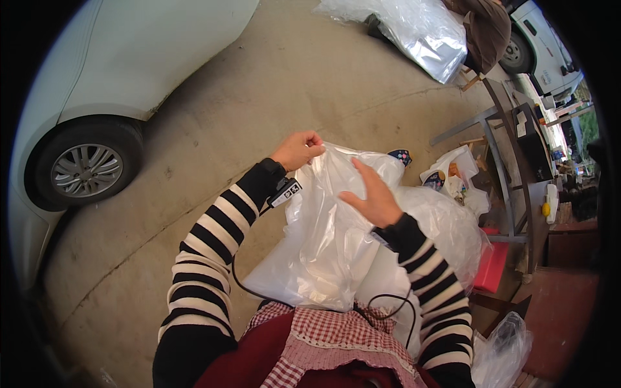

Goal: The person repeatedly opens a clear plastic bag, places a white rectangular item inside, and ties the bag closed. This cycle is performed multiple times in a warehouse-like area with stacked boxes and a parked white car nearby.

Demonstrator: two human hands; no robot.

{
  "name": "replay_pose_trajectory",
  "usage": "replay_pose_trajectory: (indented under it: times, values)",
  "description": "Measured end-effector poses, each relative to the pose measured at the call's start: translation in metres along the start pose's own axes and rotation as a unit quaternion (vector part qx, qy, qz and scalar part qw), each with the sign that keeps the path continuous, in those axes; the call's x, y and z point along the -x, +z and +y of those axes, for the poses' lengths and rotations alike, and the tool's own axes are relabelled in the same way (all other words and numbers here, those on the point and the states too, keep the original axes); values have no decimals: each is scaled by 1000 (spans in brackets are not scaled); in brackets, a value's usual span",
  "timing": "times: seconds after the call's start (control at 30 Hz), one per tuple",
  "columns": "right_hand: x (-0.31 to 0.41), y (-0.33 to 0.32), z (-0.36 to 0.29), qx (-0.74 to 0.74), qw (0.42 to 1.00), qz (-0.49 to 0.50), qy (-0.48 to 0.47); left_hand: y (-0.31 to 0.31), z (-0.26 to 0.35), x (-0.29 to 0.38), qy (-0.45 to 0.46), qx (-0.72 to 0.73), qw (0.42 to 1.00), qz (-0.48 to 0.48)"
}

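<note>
A large translucent plastic bag (322, 233) lies over my lap and spreads in front of me. Its top corner is pinched between the thumb and fingers of my left hand (302, 149). My right hand (372, 195) is just above the right part of the same plastic, thumb and fingers apart, holding nothing; whether it touches the sheet cannot be told. More crumpled clear plastic (444, 228) is heaped to the right of my lap. A red and white checked apron (339, 330) covers my body.
A light-coloured car (160, 43) stands at the left. Another person (485, 34) sits at the upper right with plastic sheeting (427, 39). At the right are a metal-framed table (509, 189), a white bag (465, 169) on the floor and a red container (492, 264).
</note>
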State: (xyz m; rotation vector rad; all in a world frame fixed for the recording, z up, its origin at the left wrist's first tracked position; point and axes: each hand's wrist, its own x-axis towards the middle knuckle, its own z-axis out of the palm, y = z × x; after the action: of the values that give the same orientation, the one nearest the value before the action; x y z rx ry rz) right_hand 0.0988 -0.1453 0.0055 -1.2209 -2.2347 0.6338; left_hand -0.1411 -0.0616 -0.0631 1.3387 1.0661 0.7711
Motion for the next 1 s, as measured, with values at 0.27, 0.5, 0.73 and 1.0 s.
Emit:
replay_pose_trajectory:
  times: [0.27,0.5,0.73,1.0]
  values:
    - [-25,54,-7,-230,946,0,226,-22,-63,48,-218,60,970,94]
    - [-23,50,-11,-153,981,3,117,-6,-86,73,-168,429,844,-273]
    - [24,77,-64,-65,986,-136,65,1,-88,107,-150,165,935,-277]
    - [67,77,-58,-9,931,-353,88,16,-130,93,-206,475,852,-75]
